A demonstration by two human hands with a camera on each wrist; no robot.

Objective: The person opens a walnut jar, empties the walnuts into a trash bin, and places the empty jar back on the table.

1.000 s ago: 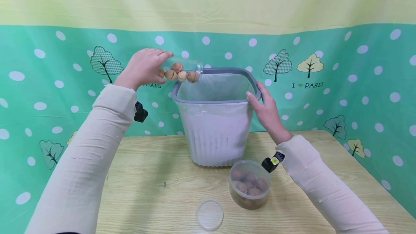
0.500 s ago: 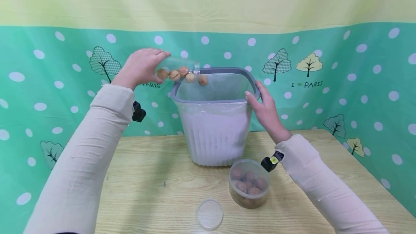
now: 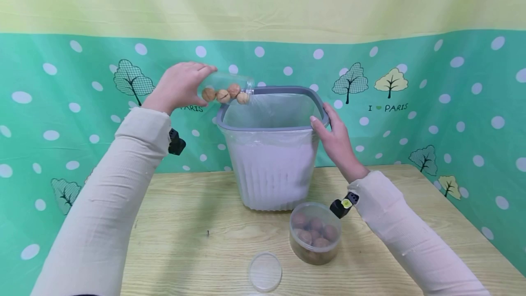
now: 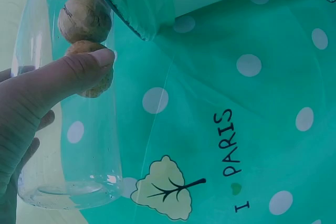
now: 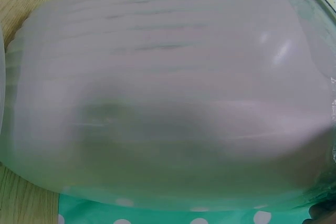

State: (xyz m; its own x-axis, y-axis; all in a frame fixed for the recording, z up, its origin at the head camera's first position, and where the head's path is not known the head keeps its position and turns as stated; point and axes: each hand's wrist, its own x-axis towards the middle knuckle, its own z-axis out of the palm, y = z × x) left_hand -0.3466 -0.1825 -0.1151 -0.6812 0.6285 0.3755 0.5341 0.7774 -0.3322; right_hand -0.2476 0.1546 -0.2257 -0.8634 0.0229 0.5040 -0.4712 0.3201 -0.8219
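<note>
My left hand (image 3: pixel 178 87) grips a clear plastic jar (image 3: pixel 231 78) laid over on its side, its uncapped mouth over the left rim of a trash bin (image 3: pixel 274 168). Several walnuts (image 3: pixel 223 96) line the jar's lower side, one right at the mouth. In the left wrist view the thumb (image 4: pixel 58 83) presses along the jar wall, with a walnut (image 4: pixel 84 18) showing through the plastic. At the bin's right corner my right hand (image 3: pixel 338 140) holds the grey rim, thumb in front, fingers behind. Bin liner covers the bin; its bottom inside is hidden.
In front of the bin, a round clear tub (image 3: pixel 314 256) with several brown balls stands on the wooden table (image 3: pixel 172 223). Nearer me lies a clear round lid (image 3: pixel 265 272). A polka-dot curtain (image 3: pixel 267 63) hangs close behind the bin.
One walnut has dropped out of the jar's mouth into the bin and is out of sight now. The remaining walnuts have shifted slightly inside the jar; my right hand has stayed put.
</note>
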